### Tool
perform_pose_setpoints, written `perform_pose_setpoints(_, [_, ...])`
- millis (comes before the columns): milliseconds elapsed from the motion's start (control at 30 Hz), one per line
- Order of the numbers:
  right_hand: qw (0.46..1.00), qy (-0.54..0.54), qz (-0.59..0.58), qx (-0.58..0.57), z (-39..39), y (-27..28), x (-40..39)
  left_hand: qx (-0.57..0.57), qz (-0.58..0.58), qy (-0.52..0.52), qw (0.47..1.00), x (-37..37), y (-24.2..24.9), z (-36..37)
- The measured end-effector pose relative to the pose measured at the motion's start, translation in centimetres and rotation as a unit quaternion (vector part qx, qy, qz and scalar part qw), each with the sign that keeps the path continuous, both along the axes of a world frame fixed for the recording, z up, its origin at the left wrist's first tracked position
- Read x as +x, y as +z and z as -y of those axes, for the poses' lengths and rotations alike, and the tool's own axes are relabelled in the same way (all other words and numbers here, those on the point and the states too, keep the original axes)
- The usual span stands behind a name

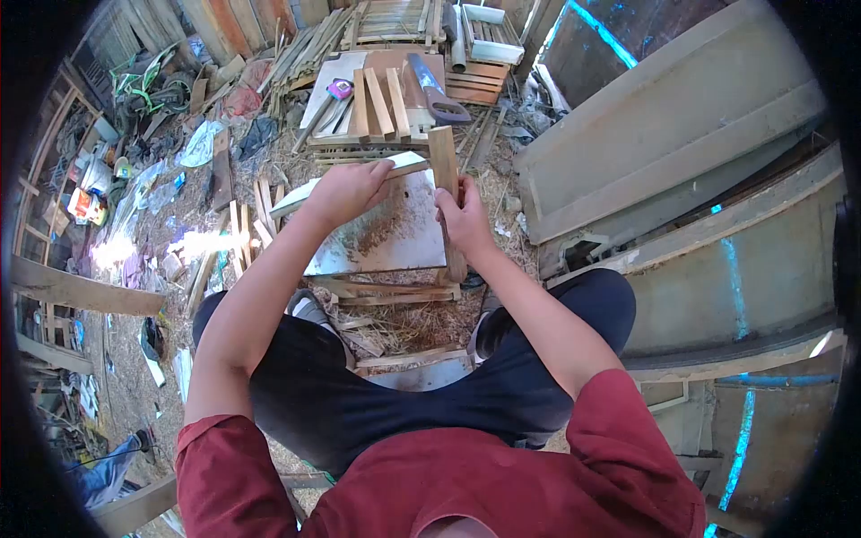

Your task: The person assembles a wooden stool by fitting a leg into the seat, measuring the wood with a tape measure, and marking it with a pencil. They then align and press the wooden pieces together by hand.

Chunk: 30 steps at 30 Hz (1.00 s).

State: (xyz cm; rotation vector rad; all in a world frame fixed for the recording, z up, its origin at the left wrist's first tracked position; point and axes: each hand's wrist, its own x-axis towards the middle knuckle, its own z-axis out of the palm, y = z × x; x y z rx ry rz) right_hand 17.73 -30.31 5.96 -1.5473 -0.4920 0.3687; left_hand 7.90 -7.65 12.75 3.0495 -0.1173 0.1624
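My right hand (465, 218) is closed round a flat wooden board (443, 152) that runs lengthwise along the right edge of a low white work surface (395, 235). My left hand (352, 191) pinches a thin wooden strip (410, 169), whose far end meets the side of the board. The strip lies crosswise over the far part of the surface. Brown dust and scuffs cover the middle of the surface, between my hands. My left palm hides part of the strip.
Ahead, a second low stand holds several cut wooden pieces (378, 103), a handsaw (434, 92) and a purple tape measure (340, 89). Large panels (668, 117) lean along the right. Scraps and plastic litter the ground at left. Offcuts (395, 291) lie between my feet.
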Motion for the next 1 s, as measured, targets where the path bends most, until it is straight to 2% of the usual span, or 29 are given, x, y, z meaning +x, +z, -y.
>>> perform_pose_setpoints(67, [1.0, -0.007, 0.008, -0.012, 0.0, 0.7, -0.1, -0.033, 0.079, 0.006, 0.996, -0.1, 0.1, -0.1])
perform_pose_setpoints(100, [1.0, -0.008, 0.01, -0.01, 0.0, 0.9, -0.1, -0.032, 0.082, 0.005, 0.996, -0.1, 0.4, -0.1])
perform_pose_setpoints(167, [0.997, 0.012, -0.065, 0.03, 0.0, 1.3, 0.0, -0.065, 0.136, 0.018, 0.988, -0.3, 1.2, -0.1])
perform_pose_setpoints(200, [0.998, 0.013, -0.061, 0.032, -0.2, 0.9, 0.1, -0.066, 0.166, 0.009, 0.984, -0.4, 1.6, 0.0])
perform_pose_setpoints(267, [0.999, -0.014, 0.029, 0.029, -0.6, -0.6, 0.6, -0.081, 0.182, 0.01, 0.98, -0.4, 2.0, -0.3])
perform_pose_setpoints(333, [0.999, 0.012, 0.033, 0.027, -0.4, 0.6, -0.1, -0.106, 0.208, 0.005, 0.972, -0.5, 2.6, -0.3])
perform_pose_setpoints(433, [0.998, 0.045, 0.028, 0.029, -0.6, 2.0, -0.8, -0.112, 0.187, 0.002, 0.976, -0.7, 4.1, 0.1])
perform_pose_setpoints(500, [0.991, 0.053, 0.019, 0.118, -0.9, 2.6, -1.0, -0.101, 0.214, -0.021, 0.971, -0.5, 5.0, 0.3])
perform_pose_setpoints(700, [0.986, 0.087, 0.084, 0.114, -0.7, 3.8, -0.7, -0.078, 0.247, -0.06, 0.964, 0.0, 6.7, 0.1])
perform_pose_setpoints(833, [0.982, 0.106, 0.052, 0.148, -0.9, 4.0, -0.6, -0.06, 0.272, -0.09, 0.956, 0.1, 7.4, 0.6])
perform_pose_setpoints(900, [0.983, 0.117, 0.099, 0.098, -0.8, 4.2, -0.5, -0.054, 0.274, -0.089, 0.956, 0.1, 7.5, 0.5])
perform_pose_setpoints(1000, [0.984, 0.13, 0.069, 0.104, -0.9, 4.7, -0.6, -0.039, 0.272, -0.09, 0.957, -0.3, 7.7, 0.2])
